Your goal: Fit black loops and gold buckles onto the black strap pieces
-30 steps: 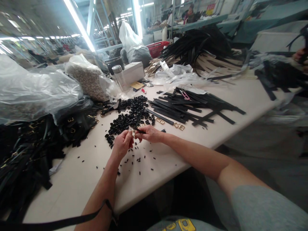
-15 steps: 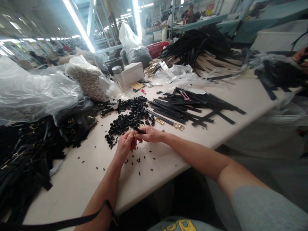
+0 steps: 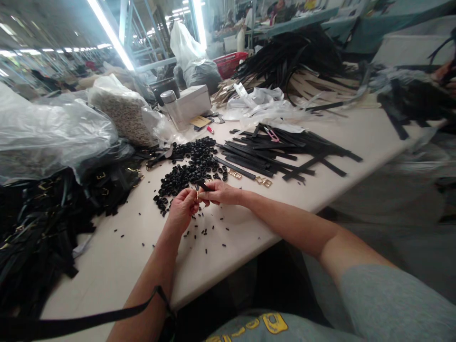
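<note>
Two closed pinches nearly meet just on the near side of the loop pile [image 3: 180, 176]: the left hand [image 3: 183, 205] grips a small gold piece [image 3: 197, 193], probably a buckle, half hidden, and the right hand [image 3: 224, 193] a black strap [image 3: 203, 185]. Should the left pinch slacken, the piece could drop among those loops; gold buckles [image 3: 264, 181] and loose straps [image 3: 249, 160] lie right of that pile.

The person wears a plain grey shirt [image 3: 306, 328] whose short right sleeve [image 3: 392, 299] ends above the elbow. A yellow print [image 3: 266, 322] of rounded shapes marks the front. The left hand [image 3: 183, 203] and right hand [image 3: 224, 193] are bare. A flat black strap [image 3: 89, 324] crosses the left forearm
</note>
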Tool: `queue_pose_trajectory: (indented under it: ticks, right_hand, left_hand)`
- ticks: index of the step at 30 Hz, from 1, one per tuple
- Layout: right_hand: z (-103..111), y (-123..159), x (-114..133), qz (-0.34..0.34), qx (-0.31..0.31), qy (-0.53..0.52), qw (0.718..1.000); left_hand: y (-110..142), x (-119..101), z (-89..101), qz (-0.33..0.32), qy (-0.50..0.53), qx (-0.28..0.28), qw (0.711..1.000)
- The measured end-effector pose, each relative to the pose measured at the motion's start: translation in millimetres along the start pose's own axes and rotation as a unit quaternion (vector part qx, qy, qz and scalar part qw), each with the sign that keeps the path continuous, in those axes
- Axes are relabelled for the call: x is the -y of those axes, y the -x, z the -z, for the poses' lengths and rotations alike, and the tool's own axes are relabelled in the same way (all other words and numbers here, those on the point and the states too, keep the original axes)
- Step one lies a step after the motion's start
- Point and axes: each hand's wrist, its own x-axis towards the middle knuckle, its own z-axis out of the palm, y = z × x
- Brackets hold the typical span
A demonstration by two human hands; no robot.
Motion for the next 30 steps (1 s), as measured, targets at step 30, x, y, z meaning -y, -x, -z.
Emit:
queue_pose_trajectory:
  ticks: [30]
  right_hand:
    - [1.8, -6.0, -9.1, -0.069, -0.031, 0.051, 0.996]
  left_hand:
    - [2.1, -3.6, 3.9, -0.075, -0.12, -0.068, 0.988]
